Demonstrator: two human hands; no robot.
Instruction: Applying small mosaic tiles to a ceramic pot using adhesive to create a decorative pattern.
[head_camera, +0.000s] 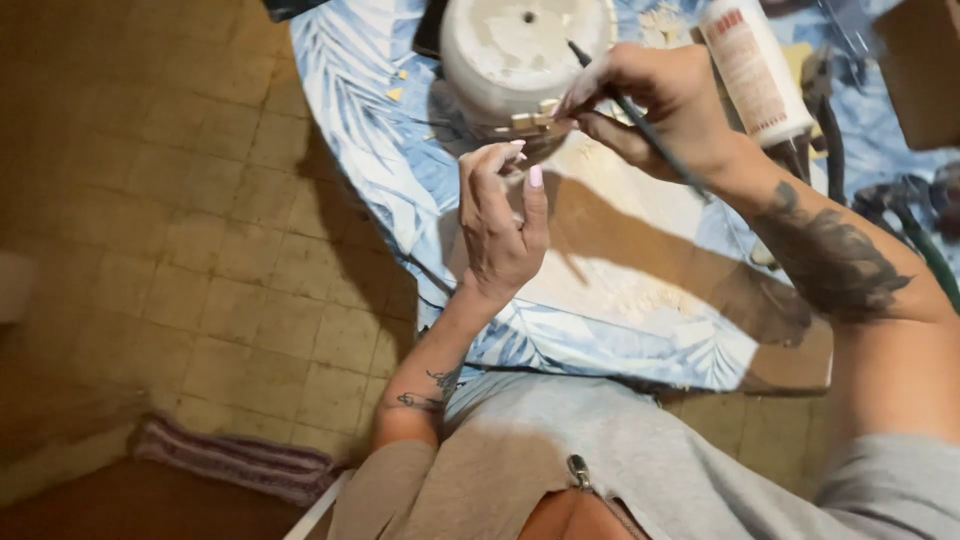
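Pot (520, 50), white and upturned, stands at the upper middle of the frame on the leaf-print surface (620, 340). A few small wooden pieces (528, 121) sit along its near edge; most of the rim looks bare. A white bottle (755, 70) with a red label lies upper right. The right hand (655, 105) pinches a thin brush (640, 120) at the pieces. The left hand (500, 225) hovers near, fingers (535, 200) loosely curled, holding nothing visible.

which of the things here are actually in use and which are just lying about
In use:
- right hand holding a thin brush
- left hand, raised near it
- white pot, upside down
- small wooden pieces on its rim

Lying about:
- white bottle
- pliers
- blue leaf-print tablecloth
- striped rug on the floor
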